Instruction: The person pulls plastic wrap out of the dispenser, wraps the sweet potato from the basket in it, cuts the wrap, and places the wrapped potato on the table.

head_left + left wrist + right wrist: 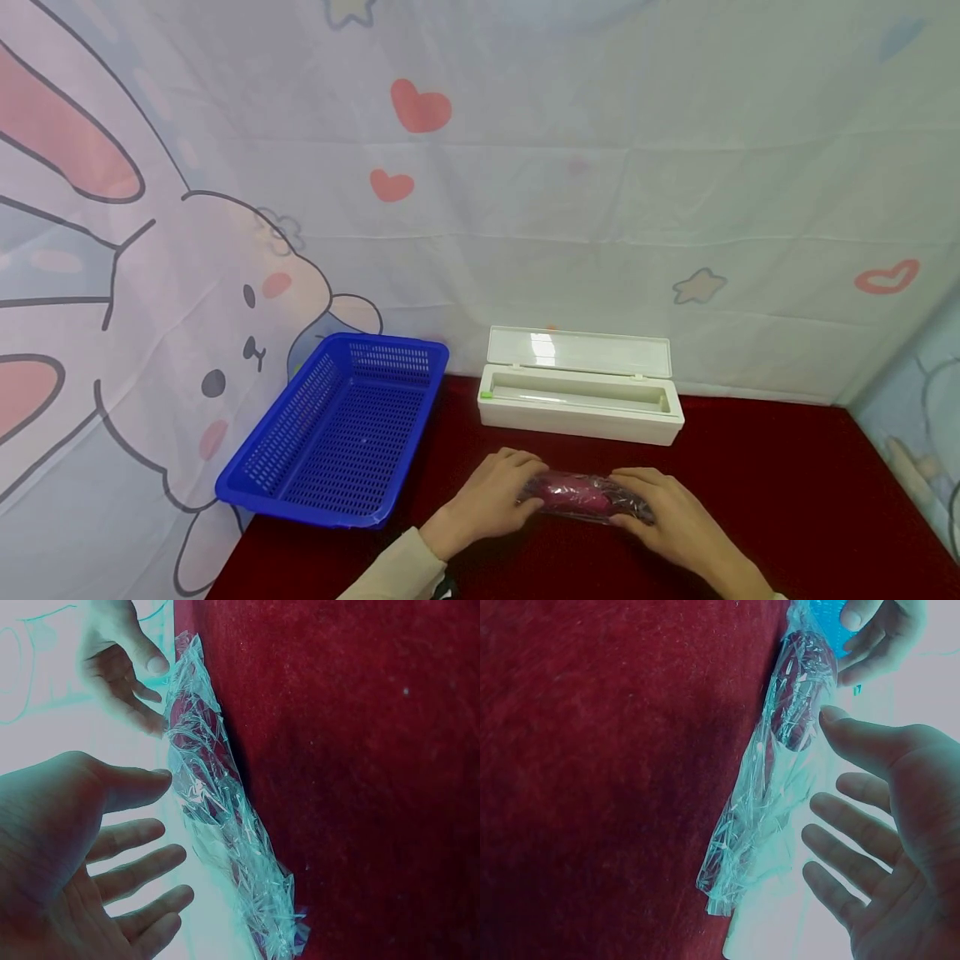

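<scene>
A long purplish-red item (576, 495) wrapped in crinkled clear plastic film (266, 900) lies crosswise at the front of the cloth. My left hand (495, 493) is at its left end, and my right hand (678, 521) at its right end. In the left wrist view, the thumb and spread fingers of the left hand stand around the near side of the wrap without closing on it. The right wrist view shows the right hand (919, 817) likewise with loosely extended fingers beside the film. Whether the fingertips touch it, I cannot tell.
Behind the hands stands a long white box (581, 423), its clear lid (600, 353) tipped back and a small green piece at its left end. A blue perforated basket (408, 462) sits at the left. Dark red cloth (780, 483) covers the table, with a printed curtain behind.
</scene>
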Tool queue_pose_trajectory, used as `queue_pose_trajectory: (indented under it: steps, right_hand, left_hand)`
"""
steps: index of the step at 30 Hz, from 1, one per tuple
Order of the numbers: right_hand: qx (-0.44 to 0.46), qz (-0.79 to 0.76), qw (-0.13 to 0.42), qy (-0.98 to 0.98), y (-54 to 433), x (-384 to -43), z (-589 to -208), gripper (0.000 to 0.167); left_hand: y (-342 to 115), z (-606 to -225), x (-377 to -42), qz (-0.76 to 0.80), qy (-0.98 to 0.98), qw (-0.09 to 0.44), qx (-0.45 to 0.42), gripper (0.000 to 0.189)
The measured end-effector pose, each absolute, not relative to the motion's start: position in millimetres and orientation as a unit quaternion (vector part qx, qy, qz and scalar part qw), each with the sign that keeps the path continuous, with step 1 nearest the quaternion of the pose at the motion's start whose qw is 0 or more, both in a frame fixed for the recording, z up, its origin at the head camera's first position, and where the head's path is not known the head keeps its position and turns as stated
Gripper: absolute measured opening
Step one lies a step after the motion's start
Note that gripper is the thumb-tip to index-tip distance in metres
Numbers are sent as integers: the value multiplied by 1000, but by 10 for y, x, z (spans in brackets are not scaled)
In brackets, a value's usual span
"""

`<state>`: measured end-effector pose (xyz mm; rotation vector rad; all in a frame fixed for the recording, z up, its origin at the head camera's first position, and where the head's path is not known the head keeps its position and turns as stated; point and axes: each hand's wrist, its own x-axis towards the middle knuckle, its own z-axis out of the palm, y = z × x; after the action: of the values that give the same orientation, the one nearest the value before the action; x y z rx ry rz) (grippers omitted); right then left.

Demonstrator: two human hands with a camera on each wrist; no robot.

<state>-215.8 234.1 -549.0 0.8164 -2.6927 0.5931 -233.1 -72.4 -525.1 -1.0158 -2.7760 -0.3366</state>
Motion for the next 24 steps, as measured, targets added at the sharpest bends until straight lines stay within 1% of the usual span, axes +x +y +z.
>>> queue_pose_trajectory:
  steps: [5,13,18,24]
  right_hand:
    - [283,213,127,-926,2318,-2173,-5499,55]
    - [294,217,101,-925,2295,-2225,-5513,58]
    - [297,215,86,-926,2294,-2254,-5528,56]
    - [298,209,73,-929,2298,-2275,-5541,50]
  left_hand:
    - [-695,-5266,-2359,-113,-931,65,-340,45]
    - [-681,-5297,-2394,-113,-932,42,-341,53]
    - [-695,-5318,-2394,-117,-935,26,-335,52]
    - [-704,-5350,-2411,-113,-938,24,-327,48]
